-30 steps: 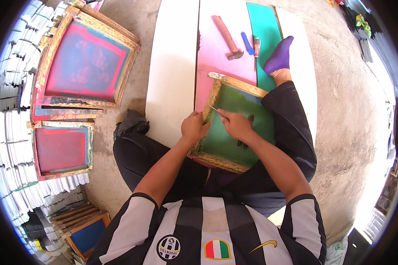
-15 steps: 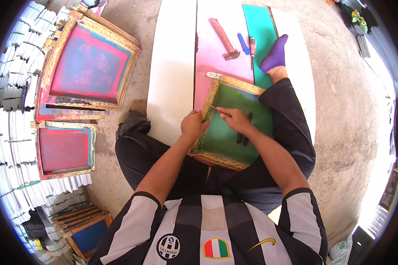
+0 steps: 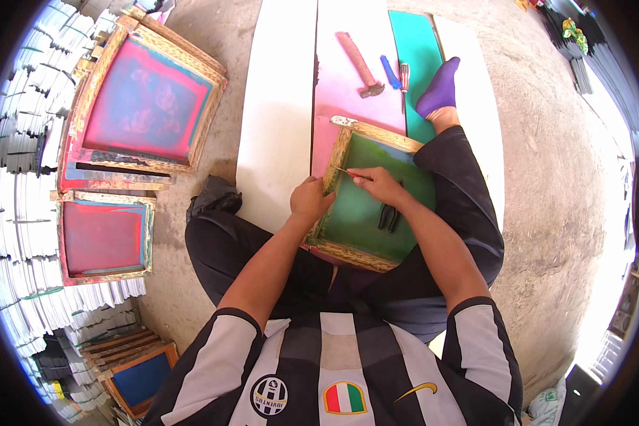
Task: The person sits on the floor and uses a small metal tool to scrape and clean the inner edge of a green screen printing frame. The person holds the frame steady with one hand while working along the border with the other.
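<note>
A wooden screen frame (image 3: 348,145) with green mesh (image 3: 366,213) rests on my lap. My left hand (image 3: 311,201) grips the frame's left rail. My right hand (image 3: 380,184) holds a thin screwdriver (image 3: 346,171) with its tip against the inner edge of that rail. A pair of dark pliers (image 3: 388,215) lies on the mesh just right of my right wrist.
On the boards ahead lie a hammer (image 3: 358,64), a blue-handled tool (image 3: 390,71) and another screwdriver (image 3: 405,82) beside my purple-socked foot (image 3: 440,89). Two pink-meshed frames (image 3: 145,99) (image 3: 103,238) lie on the concrete at left, with stacked frames (image 3: 131,362) and white sheet piles (image 3: 14,142).
The view has shifted slightly. My hands stay on the frame's left rail, the right hand with the screwdriver a little lower along it.
</note>
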A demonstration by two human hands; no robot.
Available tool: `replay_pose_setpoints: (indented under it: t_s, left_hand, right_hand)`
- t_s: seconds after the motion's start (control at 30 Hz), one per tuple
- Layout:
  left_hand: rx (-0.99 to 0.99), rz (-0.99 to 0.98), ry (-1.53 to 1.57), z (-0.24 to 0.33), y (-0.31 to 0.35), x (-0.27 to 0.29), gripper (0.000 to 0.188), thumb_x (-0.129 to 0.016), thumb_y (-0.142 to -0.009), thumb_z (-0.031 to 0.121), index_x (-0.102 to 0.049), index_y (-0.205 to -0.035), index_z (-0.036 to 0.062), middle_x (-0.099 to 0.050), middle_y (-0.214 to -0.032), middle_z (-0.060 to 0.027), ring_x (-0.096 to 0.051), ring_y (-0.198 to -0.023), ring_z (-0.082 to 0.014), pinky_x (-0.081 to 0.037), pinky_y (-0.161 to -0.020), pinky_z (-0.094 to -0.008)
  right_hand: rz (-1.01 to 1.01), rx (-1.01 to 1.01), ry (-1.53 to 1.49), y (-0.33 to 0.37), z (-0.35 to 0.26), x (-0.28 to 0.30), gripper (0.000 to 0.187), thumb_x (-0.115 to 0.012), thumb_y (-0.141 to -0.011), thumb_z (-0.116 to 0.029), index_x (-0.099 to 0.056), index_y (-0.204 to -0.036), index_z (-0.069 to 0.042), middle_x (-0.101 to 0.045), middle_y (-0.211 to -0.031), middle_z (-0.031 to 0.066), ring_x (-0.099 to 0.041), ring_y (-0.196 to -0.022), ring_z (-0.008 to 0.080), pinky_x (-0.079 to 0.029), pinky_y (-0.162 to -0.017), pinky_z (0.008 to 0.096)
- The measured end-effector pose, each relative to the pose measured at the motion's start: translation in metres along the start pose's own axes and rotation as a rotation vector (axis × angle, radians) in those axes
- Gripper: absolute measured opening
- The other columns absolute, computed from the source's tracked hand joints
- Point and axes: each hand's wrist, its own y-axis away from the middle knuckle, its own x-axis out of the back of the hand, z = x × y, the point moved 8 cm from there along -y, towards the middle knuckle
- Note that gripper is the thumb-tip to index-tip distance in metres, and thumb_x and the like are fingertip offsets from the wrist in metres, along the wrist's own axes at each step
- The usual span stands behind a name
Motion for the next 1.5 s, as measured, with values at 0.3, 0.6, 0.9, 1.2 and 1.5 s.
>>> replay_pose_setpoints:
  t_s: [0.3, 0.6, 0.9, 1.2, 1.5]
  left_hand:
    - [0.007, -0.022, 0.000, 0.005, -0.001, 0.001, 0.041, -0.083, -0.083, 0.038, -0.073, -0.103, 0.0034, -0.072, -0.103, -0.0149, -0.074, -0.093, -0.0373, -0.059, -0.081, -0.0513]
    - [0.034, -0.013, 0.029, 0.002, 0.003, 0.002, 0.045, -0.082, -0.084, 0.040, -0.073, -0.111, 0.0049, -0.072, -0.107, -0.0141, -0.074, -0.096, -0.0368, -0.060, -0.082, -0.0510]
    - [0.048, 0.008, 0.038, -0.005, 0.006, 0.000, 0.046, -0.082, -0.084, 0.041, -0.073, -0.115, 0.0071, -0.072, -0.109, -0.0134, -0.074, -0.096, -0.0363, -0.060, -0.082, -0.0501]
    - [0.021, 0.039, 0.062, -0.002, 0.004, 0.003, 0.049, -0.084, -0.082, 0.038, -0.073, -0.119, 0.0081, -0.072, -0.108, -0.0134, -0.074, -0.095, -0.0363, -0.061, -0.081, -0.0500]
    - [-0.001, -0.028, 0.035, 0.000, -0.005, 0.001, 0.043, -0.082, -0.080, 0.034, -0.074, -0.113, 0.0090, -0.071, -0.103, -0.0136, -0.073, -0.095, -0.0370, -0.060, -0.081, -0.0510]
  right_hand:
    - [0.013, -0.077, -0.122, -0.005, 0.025, -0.003, 0.040, -0.063, -0.109, -0.025, -0.066, -0.149, -0.016, -0.075, -0.097, 0.0069, -0.065, -0.073, 0.0158, -0.055, -0.069, 0.0311]
    - [0.000, -0.267, 0.032, 0.009, -0.005, -0.001, 0.040, -0.059, -0.110, -0.032, -0.065, -0.149, -0.026, -0.069, -0.081, 0.0084, -0.061, -0.060, 0.0218, -0.049, -0.057, 0.0364]
    - [0.109, -0.142, 0.626, 0.023, -0.058, 0.006, 0.038, -0.054, -0.108, -0.033, -0.065, -0.143, -0.028, -0.078, -0.105, 0.0185, -0.073, -0.098, 0.0435, -0.057, -0.087, 0.0575]
    - [0.084, -0.142, 0.634, 0.022, -0.071, 0.003, 0.038, -0.053, -0.108, -0.030, -0.064, -0.144, -0.026, -0.078, -0.101, 0.0193, -0.074, -0.094, 0.0443, -0.057, -0.085, 0.0578]
    - [-0.054, -0.271, 0.833, 0.011, -0.097, -0.012, 0.042, -0.050, -0.108, -0.026, -0.061, -0.148, -0.017, -0.077, -0.097, 0.0208, -0.075, -0.094, 0.0425, -0.058, -0.081, 0.0568]
